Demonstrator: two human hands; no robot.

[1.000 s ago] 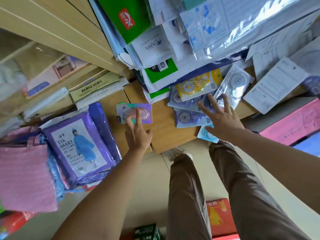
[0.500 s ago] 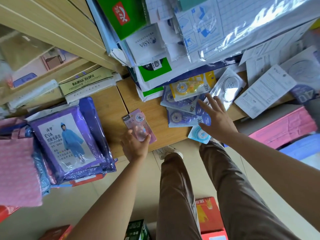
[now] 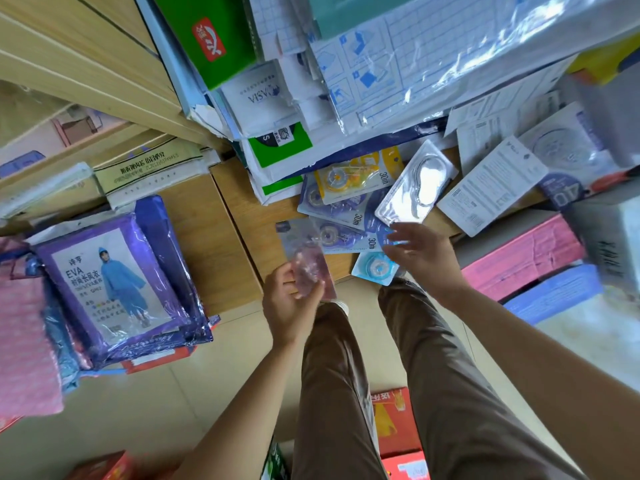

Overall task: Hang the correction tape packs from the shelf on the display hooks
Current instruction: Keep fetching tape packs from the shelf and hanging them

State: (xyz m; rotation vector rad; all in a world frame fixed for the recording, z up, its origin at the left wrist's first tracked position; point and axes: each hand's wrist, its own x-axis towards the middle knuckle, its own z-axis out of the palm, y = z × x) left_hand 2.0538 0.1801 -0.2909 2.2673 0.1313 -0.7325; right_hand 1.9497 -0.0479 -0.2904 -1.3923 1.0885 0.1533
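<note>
My left hand [image 3: 290, 303] grips a pink and purple correction tape pack [image 3: 308, 261] by its lower end, lifted over the front edge of the wooden shelf [image 3: 207, 244]. Several more packs lie in a loose pile on the shelf: a yellow one [image 3: 356, 174], purple ones marked 30m [image 3: 346, 233], a clear blister lying face down [image 3: 415, 188] and a light blue one [image 3: 375, 268] at the shelf edge. My right hand [image 3: 422, 254] hovers over the right side of the pile with fingers spread, holding nothing. No display hooks are in view.
A purple raincoat package [image 3: 107, 282] lies at the shelf's left. Stacked paper and plastic-wrapped goods [image 3: 433, 64] fill the back. Pink and blue boxes [image 3: 526, 258] sit at right. Red cartons [image 3: 394, 420] stand on the floor by my legs.
My left hand picked the pink pack off the shelf and drew it toward me and to the right, near the pile. My right hand pulled back slightly from the pile.
</note>
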